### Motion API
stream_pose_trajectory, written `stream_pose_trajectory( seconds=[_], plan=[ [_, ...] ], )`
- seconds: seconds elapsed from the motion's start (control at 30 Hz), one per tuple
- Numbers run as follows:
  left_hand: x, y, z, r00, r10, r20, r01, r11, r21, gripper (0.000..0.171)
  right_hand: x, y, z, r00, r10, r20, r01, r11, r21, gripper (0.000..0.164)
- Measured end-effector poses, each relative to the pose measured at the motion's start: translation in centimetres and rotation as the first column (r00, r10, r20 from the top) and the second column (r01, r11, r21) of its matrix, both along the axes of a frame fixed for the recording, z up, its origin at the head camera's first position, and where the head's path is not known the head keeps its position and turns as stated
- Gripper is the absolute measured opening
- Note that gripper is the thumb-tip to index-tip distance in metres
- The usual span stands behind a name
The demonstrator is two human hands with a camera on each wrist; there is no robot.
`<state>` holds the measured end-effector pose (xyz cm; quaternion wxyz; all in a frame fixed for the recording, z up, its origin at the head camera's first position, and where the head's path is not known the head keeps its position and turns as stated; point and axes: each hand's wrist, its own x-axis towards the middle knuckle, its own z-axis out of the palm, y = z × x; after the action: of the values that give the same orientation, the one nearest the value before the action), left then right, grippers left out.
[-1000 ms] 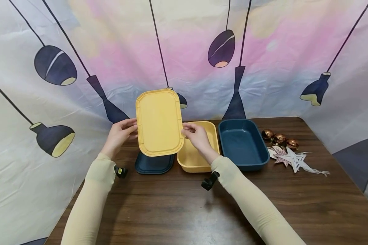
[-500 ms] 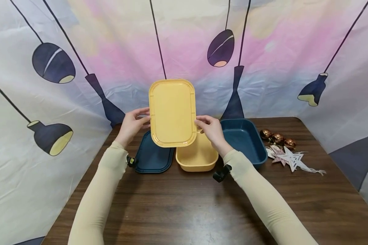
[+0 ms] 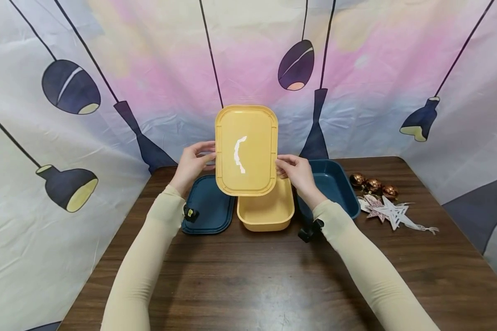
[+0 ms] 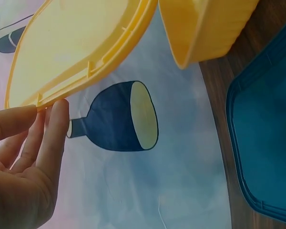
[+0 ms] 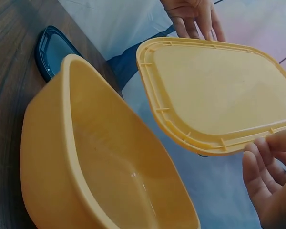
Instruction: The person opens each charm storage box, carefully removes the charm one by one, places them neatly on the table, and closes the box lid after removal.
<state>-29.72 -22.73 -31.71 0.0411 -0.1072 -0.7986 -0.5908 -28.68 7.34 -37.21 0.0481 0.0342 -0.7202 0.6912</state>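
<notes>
A yellow rectangular lid (image 3: 257, 151) is held up in the air by both hands, its ridged rim showing in both wrist views. My left hand (image 3: 193, 166) pinches the lid's left edge between thumb and fingers. On the opposite edge, my right hand (image 3: 299, 174) pinches it the same way. Below and behind the lid stands a yellow box (image 3: 269, 216), its far part hidden by the lid in the head view; the right wrist view shows its bare inside. A dark blue lid (image 3: 211, 209) lies flat to the box's left.
Right of the yellow box stands a dark blue box (image 3: 331, 184), partly covered by my right hand and wrist. Several copper-coloured baubles (image 3: 373, 185) and star ornaments (image 3: 391, 212) lie farther right on the wooden table (image 3: 240, 280). A printed cloth (image 3: 157, 55) hangs behind.
Both hands have carried the yellow lid to the right and up, from over the blue lid to above the yellow box. The lid has straightened from a slight slant, and glare now shows on it.
</notes>
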Motion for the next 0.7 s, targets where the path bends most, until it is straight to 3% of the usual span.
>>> stream_pose_trajectory(
  seconds=[0.2, 0.5, 0.7],
  plan=[
    [-0.1, 1.0, 0.0, 0.999, -0.026, -0.033, 0.027, 0.999, 0.026, 0.040, 0.1, 0.7, 0.4, 1.000, 0.020, 0.010, -0.019, 0.996, -0.085, 0.032],
    [-0.7, 2.3, -0.7, 0.993, 0.004, -0.117, 0.012, 0.990, 0.138, 0.038, 0.2, 1.5, 0.7, 0.998, 0.011, 0.055, -0.006, 0.996, -0.088, 0.049],
    [-0.5, 3.0, -0.7, 0.993, 0.008, -0.115, 0.017, 0.977, 0.214, 0.036, 0.3, 2.0, 0.7, 0.995, 0.002, 0.095, 0.006, 0.996, -0.083, 0.042]
  ],
)
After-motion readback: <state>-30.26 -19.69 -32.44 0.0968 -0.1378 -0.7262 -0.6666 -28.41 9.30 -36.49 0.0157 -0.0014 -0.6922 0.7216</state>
